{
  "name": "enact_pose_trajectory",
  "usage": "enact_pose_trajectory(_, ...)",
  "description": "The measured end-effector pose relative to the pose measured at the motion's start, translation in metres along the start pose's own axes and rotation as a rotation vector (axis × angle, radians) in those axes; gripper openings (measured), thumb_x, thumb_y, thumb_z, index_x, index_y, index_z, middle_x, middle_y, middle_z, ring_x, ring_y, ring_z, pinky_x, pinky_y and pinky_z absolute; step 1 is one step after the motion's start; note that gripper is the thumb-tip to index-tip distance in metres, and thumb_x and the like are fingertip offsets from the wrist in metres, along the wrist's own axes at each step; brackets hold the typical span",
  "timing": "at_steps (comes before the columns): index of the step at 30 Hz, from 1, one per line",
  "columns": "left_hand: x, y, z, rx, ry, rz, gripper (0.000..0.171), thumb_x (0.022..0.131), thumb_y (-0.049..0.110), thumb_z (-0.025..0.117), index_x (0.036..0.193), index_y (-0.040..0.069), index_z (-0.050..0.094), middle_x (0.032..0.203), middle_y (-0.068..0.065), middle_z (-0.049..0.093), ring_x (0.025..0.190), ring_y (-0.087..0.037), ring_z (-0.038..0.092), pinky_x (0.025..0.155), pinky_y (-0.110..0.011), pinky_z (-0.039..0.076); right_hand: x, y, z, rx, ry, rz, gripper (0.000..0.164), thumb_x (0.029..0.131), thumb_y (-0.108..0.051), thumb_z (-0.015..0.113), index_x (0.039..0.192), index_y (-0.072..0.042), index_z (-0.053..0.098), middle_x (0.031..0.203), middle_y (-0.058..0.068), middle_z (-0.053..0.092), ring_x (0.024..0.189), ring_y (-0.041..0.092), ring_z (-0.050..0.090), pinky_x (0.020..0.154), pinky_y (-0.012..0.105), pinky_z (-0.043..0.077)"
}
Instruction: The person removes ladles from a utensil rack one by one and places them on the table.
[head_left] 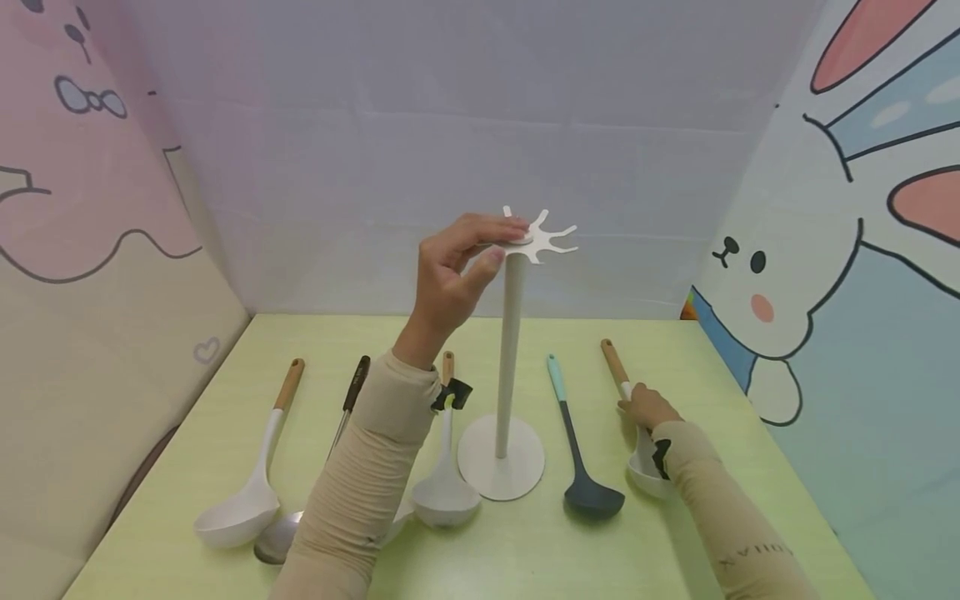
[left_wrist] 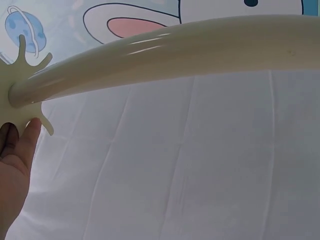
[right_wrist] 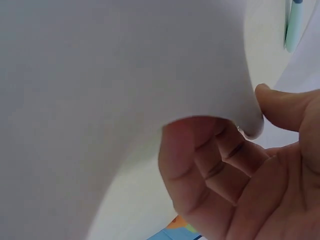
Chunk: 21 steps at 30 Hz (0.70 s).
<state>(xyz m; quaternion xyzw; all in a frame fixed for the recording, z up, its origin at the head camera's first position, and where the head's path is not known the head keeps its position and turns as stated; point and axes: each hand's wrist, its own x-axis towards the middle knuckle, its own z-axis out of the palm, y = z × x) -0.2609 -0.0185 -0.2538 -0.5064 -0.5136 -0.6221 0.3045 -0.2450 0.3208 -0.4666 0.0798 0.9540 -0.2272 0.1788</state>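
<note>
A white utensil stand (head_left: 512, 358) with a round base and a top of spreading hooks is upright mid-table. My left hand (head_left: 453, 271) holds its top: the fingers lie over the hooked disc, and in the left wrist view the thumb (left_wrist: 30, 137) touches the underside. At the right, my right hand (head_left: 651, 407) grips a white ladle (head_left: 615, 362) with a wooden handle, lying on the table. The right wrist view shows curled fingers (right_wrist: 182, 170) under the ladle's white neck (right_wrist: 200, 75) and the thumb at its edge.
Right of the stand lies a dark ladle (head_left: 592, 497) with a mint handle. Left of it are a white ladle (head_left: 446, 496), a steel ladle (head_left: 277, 537) partly hidden by my left sleeve, and another white ladle (head_left: 236, 515). Printed cloth walls surround the table.
</note>
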Motion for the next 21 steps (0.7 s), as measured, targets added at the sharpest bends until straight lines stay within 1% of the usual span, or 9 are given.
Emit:
enact_pose_trajectory(3, -0.003, 0.001, -0.001, 0.038, 0.005, -0.014, 0.032, 0.091, 0.008, 0.052, 0.101, -0.019, 0.065, 0.108, -0.035, 0.064, 0.109, -0.035, 0.064, 0.092, -0.043, 0.055, 0.000, 0.003, 0.000, 0.014, 0.007, -0.012, 0.038, 0.103, -0.021, 0.049, 0.111, 0.015, 0.039, 0.089, 0.025, 0.055, 0.076, 0.032, 0.059, 0.062, 0.039, 0.052)
enact_pose_trajectory(5, -0.005, 0.001, -0.003, 0.095, 0.012, -0.012, 0.033, 0.093, 0.010, 0.053, 0.106, -0.018, 0.065, 0.117, -0.034, 0.062, 0.115, -0.037, 0.061, 0.094, -0.043, 0.054, -0.002, 0.003, -0.001, 0.019, 0.023, -0.021, 0.040, 0.103, -0.024, 0.050, 0.112, 0.013, 0.040, 0.087, 0.022, 0.054, 0.072, 0.030, 0.058, 0.059, 0.037, 0.051)
enact_pose_trajectory(8, -0.009, 0.001, -0.008, 0.201, 0.045, 0.014, 0.044, 0.100, 0.024, 0.057, 0.116, -0.017, 0.062, 0.129, -0.033, 0.057, 0.125, -0.035, 0.054, 0.097, -0.043, 0.052, -0.007, -0.001, -0.005, 0.008, 0.056, -0.039, 0.047, 0.102, -0.028, 0.051, 0.118, 0.014, 0.038, 0.089, 0.025, 0.056, 0.072, 0.032, 0.059, 0.060, 0.039, 0.051)
enact_pose_trajectory(11, -0.014, 0.003, -0.016, 0.284, 0.093, 0.040, 0.058, 0.100, 0.037, 0.061, 0.123, -0.016, 0.058, 0.135, -0.031, 0.054, 0.132, -0.031, 0.049, 0.102, -0.045, 0.047, -0.014, -0.008, -0.009, -0.024, 0.099, -0.060, 0.060, 0.101, -0.030, 0.054, 0.130, 0.018, 0.034, 0.104, 0.034, 0.058, 0.084, 0.039, 0.062, 0.068, 0.046, 0.052)
enact_pose_trajectory(14, -0.024, 0.004, -0.030, 0.387, 0.109, 0.055, 0.061, 0.099, 0.039, 0.061, 0.130, -0.013, 0.055, 0.139, -0.028, 0.052, 0.136, -0.032, 0.044, 0.111, -0.048, 0.038, -0.021, -0.015, -0.012, -0.043, 0.129, -0.086, 0.069, 0.100, -0.032, 0.055, 0.140, 0.018, 0.030, 0.123, 0.040, 0.051, 0.103, 0.051, 0.058, 0.081, 0.056, 0.051)
enact_pose_trajectory(16, -0.035, 0.006, -0.042, 0.490, 0.074, 0.042, 0.061, 0.099, 0.040, 0.060, 0.135, -0.009, 0.052, 0.142, -0.025, 0.049, 0.140, -0.034, 0.039, 0.115, -0.050, 0.030, -0.027, -0.019, -0.013, -0.046, 0.146, -0.108, 0.071, 0.100, -0.034, 0.055, 0.143, 0.016, 0.029, 0.132, 0.042, 0.044, 0.113, 0.059, 0.049, 0.088, 0.064, 0.046)
enact_pose_trajectory(18, -0.048, 0.008, -0.055, 0.613, 0.003, -0.004, 0.065, 0.100, 0.044, 0.056, 0.141, -0.005, 0.047, 0.148, -0.024, 0.044, 0.143, -0.037, 0.032, 0.118, -0.053, 0.023, -0.034, -0.024, -0.016, -0.047, 0.159, -0.134, 0.072, 0.101, -0.037, 0.054, 0.146, 0.013, 0.029, 0.138, 0.043, 0.037, 0.118, 0.064, 0.040, 0.090, 0.071, 0.042)
enact_pose_trajectory(20, -0.063, 0.013, -0.068, 0.728, -0.093, -0.090, 0.071, 0.100, 0.049, 0.053, 0.146, -0.003, 0.041, 0.153, -0.024, 0.036, 0.146, -0.040, 0.023, 0.118, -0.058, 0.017, -0.044, -0.030, -0.020, -0.049, 0.174, -0.168, 0.074, 0.101, -0.040, 0.054, 0.148, 0.011, 0.028, 0.143, 0.042, 0.033, 0.122, 0.067, 0.033, 0.091, 0.076, 0.037)
enact_pose_trajectory(21, -0.070, 0.016, -0.074, 0.774, -0.142, -0.151, 0.073, 0.099, 0.049, 0.054, 0.149, -0.001, 0.037, 0.156, -0.023, 0.032, 0.147, -0.041, 0.018, 0.118, -0.061, 0.014, -0.048, -0.033, -0.022, -0.046, 0.186, -0.188, 0.074, 0.101, -0.041, 0.054, 0.149, 0.010, 0.028, 0.145, 0.041, 0.031, 0.124, 0.067, 0.031, 0.091, 0.078, 0.034)
